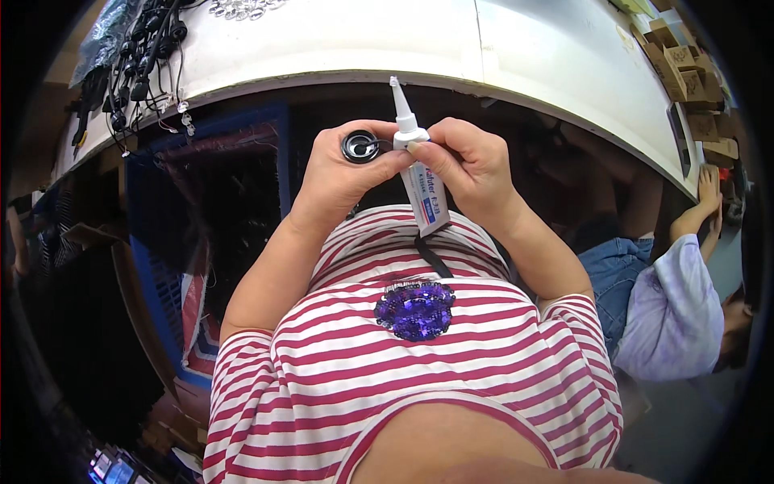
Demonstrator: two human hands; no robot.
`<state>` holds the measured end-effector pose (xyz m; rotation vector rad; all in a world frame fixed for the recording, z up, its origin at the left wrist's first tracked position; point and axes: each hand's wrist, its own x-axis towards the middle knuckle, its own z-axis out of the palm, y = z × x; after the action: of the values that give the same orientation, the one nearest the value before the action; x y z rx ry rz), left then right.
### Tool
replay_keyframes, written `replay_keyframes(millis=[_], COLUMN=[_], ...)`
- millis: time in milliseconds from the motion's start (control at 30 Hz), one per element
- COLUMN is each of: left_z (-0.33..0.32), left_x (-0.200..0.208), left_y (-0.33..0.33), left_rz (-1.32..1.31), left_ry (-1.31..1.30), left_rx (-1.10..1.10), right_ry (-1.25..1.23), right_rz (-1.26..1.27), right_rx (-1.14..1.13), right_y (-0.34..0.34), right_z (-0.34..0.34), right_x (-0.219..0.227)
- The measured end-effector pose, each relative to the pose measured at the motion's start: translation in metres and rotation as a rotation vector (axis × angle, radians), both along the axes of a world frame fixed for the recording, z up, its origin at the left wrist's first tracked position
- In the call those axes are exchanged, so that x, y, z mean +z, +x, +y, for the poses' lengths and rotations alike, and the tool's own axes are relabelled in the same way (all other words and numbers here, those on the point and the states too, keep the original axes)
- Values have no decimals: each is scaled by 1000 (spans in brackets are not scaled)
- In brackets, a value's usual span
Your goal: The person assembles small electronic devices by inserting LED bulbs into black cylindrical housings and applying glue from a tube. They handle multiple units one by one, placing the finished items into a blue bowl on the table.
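Note:
Above my lap, my two hands meet at a white glue tube [426,198] with a long tapered nozzle [401,103] that points up and away from me. My right hand [476,161] is closed round the tube's upper end, its thumb pressed near the collar. In my left hand [332,173] is a round black cup-shaped part [359,146] with a shiny rim. A thin black wire runs from this part toward the tube's neck, where my left thumb and fingers pinch close together. The wire's far end is hidden by my fingers.
A white table [387,40] curves across the far side. Black cords [145,64] with small fittings hang over its left edge, near clear crystals [242,8]. A blue crate [153,266] stands at left. Cardboard boxes [685,73] and another person [669,315] are at right.

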<state>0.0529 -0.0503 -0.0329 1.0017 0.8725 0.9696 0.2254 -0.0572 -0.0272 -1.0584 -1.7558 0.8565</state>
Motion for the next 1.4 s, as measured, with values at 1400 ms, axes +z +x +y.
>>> replay_keyframes(millis=[1400], left_z=[11], left_x=[11], left_y=[-22], left_rz=[351], left_ry=[521], left_rx=[-179], right_ry=[-847], right_rz=[269], right_rx=[499], right_y=[19], right_z=[5], right_x=[71])
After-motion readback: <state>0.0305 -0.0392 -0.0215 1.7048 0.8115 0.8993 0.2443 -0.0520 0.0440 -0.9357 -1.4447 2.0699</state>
